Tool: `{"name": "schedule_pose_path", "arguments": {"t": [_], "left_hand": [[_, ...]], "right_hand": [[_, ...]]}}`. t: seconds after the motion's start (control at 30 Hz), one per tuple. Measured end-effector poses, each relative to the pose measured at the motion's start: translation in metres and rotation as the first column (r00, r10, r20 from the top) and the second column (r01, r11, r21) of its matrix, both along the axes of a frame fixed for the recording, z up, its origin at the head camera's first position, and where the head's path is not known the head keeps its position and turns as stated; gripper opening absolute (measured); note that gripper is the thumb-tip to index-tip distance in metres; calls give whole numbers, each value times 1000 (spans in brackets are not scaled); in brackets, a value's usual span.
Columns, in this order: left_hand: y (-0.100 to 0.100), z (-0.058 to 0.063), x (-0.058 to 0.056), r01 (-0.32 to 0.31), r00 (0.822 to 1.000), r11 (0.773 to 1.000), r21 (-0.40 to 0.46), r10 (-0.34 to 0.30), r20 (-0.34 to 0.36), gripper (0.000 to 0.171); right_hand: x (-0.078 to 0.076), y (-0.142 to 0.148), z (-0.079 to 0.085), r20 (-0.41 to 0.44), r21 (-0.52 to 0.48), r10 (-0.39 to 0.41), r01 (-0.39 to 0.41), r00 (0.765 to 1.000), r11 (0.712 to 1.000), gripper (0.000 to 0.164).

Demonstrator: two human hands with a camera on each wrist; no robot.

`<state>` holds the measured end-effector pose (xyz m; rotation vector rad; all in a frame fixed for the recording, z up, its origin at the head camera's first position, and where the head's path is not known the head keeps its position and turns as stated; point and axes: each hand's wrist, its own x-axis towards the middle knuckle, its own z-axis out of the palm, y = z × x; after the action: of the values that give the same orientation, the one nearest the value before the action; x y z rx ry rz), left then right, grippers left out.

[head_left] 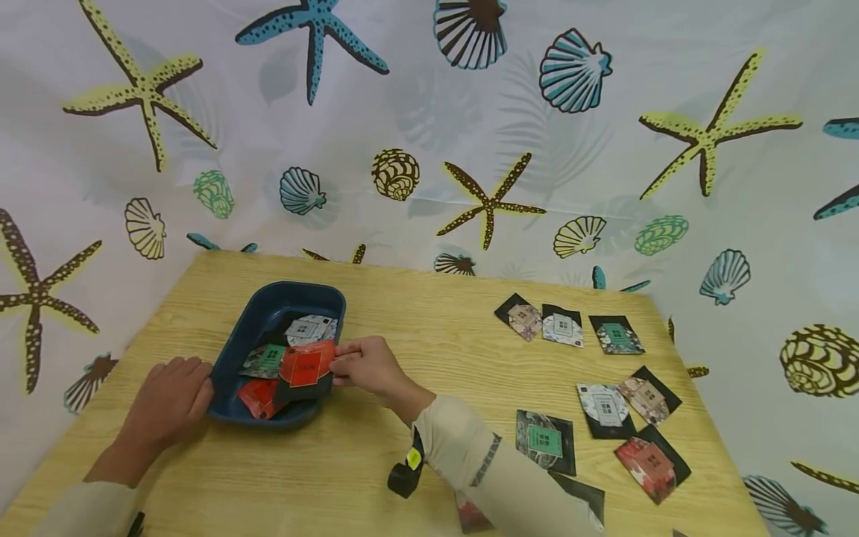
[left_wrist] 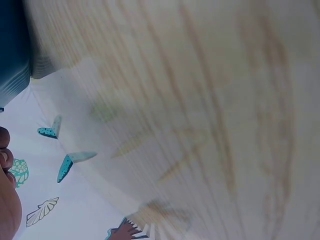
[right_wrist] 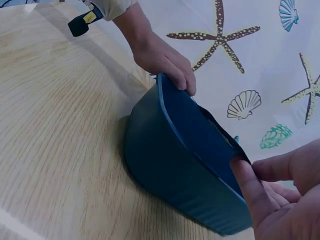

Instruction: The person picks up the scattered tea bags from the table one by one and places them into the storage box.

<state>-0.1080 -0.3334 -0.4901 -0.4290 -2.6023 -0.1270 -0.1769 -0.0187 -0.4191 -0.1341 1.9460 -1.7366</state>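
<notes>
A dark blue plastic bin (head_left: 224, 358) stands on the left of the table and contains several flat packets. Among them are a green-labelled packet (head_left: 264, 361), a white-labelled packet (head_left: 312, 329) and a red packet (head_left: 259, 397). At the bin's left side, my left hand (head_left: 172, 395) grips the rim, its fingers hooked over the edge in the right wrist view. Over the bin's right rim, my right hand (head_left: 369, 365) pinches a red and black packet (head_left: 305, 367) between thumb and fingers. The left wrist view has only a bit of the bin (left_wrist: 12, 55) and some fingers (left_wrist: 6, 160).
Several more packets lie spread over the table's right side, including a green-labelled one (head_left: 545, 441), a white-labelled one (head_left: 606, 410) and a red one (head_left: 652, 464). My right forearm (head_left: 496, 462) partly covers others near the front. A patterned curtain (head_left: 416, 97) hangs behind the table (head_left: 416, 313).
</notes>
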Motion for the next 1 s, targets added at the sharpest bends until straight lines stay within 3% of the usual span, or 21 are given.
{"name": "schedule_pose_path", "arguments": {"t": [0.17, 0.33, 0.6, 0.7, 0.87, 1.0], "left_hand": [[-1, 1, 1, -2, 1000, 1000, 5, 2, -10, 15], [1, 0, 0, -4, 1000, 1000, 0, 4, 6, 14], [1, 1, 1, -32, 999, 999, 4, 32, 29, 15], [1, 0, 1, -38, 998, 999, 8, 38, 47, 16], [1, -1, 0, -37, 997, 999, 10, 36, 61, 17], [2, -2, -1, -17, 999, 1000, 26, 16, 51, 18]], "right_hand": [[2, -23, -2, -83, 56, 6, -1, 997, 998, 22], [6, -32, -8, -164, 124, 64, -44, 984, 991, 23], [9, -22, -6, -245, 164, 182, -145, 952, 976, 35], [7, -9, -3, -244, 162, 187, -150, 952, 975, 33], [-10, 23, -2, -206, 136, 155, -128, 966, 982, 29], [-45, 64, -7, -225, 246, 135, -78, 965, 966, 29]]}}
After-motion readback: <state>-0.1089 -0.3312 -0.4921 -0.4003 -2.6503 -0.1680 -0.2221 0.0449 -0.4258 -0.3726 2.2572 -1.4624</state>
